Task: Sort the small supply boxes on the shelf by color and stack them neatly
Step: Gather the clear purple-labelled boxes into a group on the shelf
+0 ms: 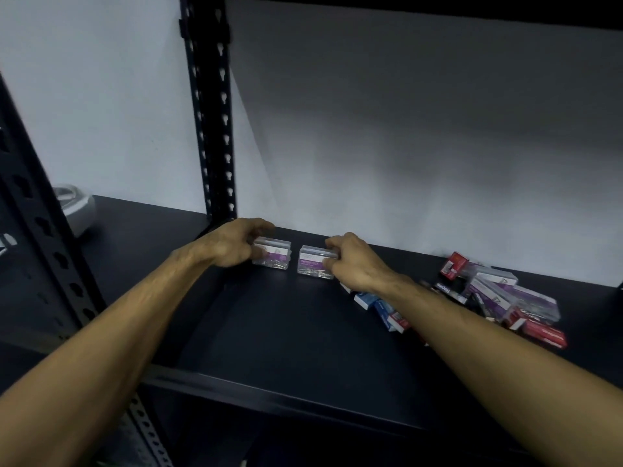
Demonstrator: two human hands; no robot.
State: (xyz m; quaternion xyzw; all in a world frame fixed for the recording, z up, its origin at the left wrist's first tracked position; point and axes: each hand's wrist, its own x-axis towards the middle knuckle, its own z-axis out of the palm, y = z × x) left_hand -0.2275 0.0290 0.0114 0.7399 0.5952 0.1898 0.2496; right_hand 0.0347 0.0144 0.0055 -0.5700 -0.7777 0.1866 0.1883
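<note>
Standing side by side on the dark shelf (269, 332), two clear plastic boxes with purple labels sit near the rear wall, just to the right of the black upright post (215, 129). The left purple box (274, 256) and the right purple box (313, 264) are close but apart, a narrow gap between them. Both appear to hold small metal clips, so each is probably light, rigid and a little slick on its smooth walls, and the contents would likely shift if tipped. Holding them by the short ends or across the lid, with thumb opposite fingers, looks the safest way to keep them level for stacking.

The left hand (232, 244) reaches in from the post side, fingers curled over the top and near end of the left purple box, gripping it. The right hand (354, 261) comes from the other side, its fingers pinched round the right end of the right purple box. Both forearms stretch forward, palms down, wrists low to the shelf.

Farther right of the post, well apart from the pair, lies a loose heap of unsorted boxes (499, 298) in purple, red and blue, partly behind the right forearm. To the left of the post a pale rounded object (76, 203) rests on the neighbouring shelf, too blurred to identify.
</note>
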